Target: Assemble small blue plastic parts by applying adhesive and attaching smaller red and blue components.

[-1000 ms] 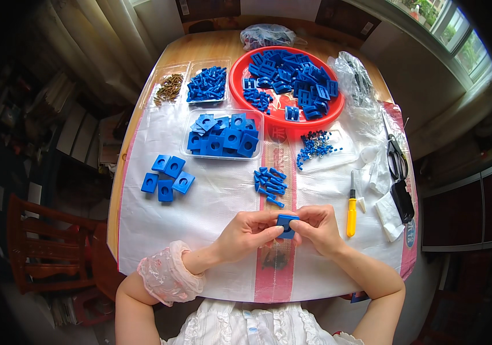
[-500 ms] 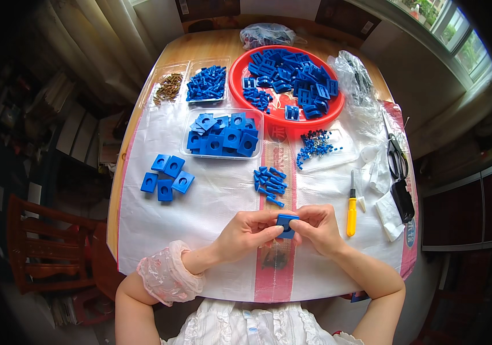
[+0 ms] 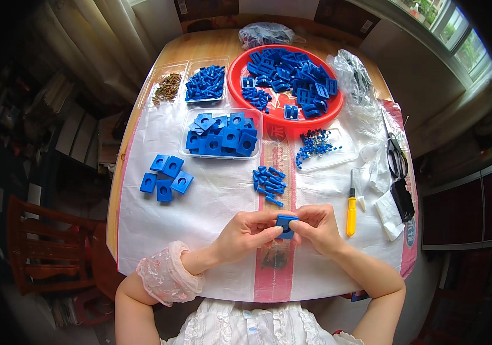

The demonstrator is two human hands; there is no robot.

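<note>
Between both hands, just above the table's front part, I hold a square blue plastic piece (image 3: 285, 221) with a round hole. My left hand (image 3: 249, 234) pinches its left side, thumb on the front. My right hand (image 3: 317, 227) grips its right side, thumb pressed near the hole; the fingers behind it are partly hidden. Just beyond the hands lies a small heap of slim blue plastic pegs (image 3: 269, 183). To the left, several loose blue square pieces (image 3: 164, 190) rest on the white sheet, and more fill a clear container (image 3: 185, 147).
A red basin (image 3: 233, 80) of blue parts stands at the back. Beside it are trays of small blue pieces (image 3: 206, 82) and brass-coloured screws (image 3: 169, 87). Tiny blue bits (image 3: 313, 145) lie near a clear lid. On the right are a yellow-handled screwdriver (image 3: 351, 216) and black-handled scissors (image 3: 396, 158).
</note>
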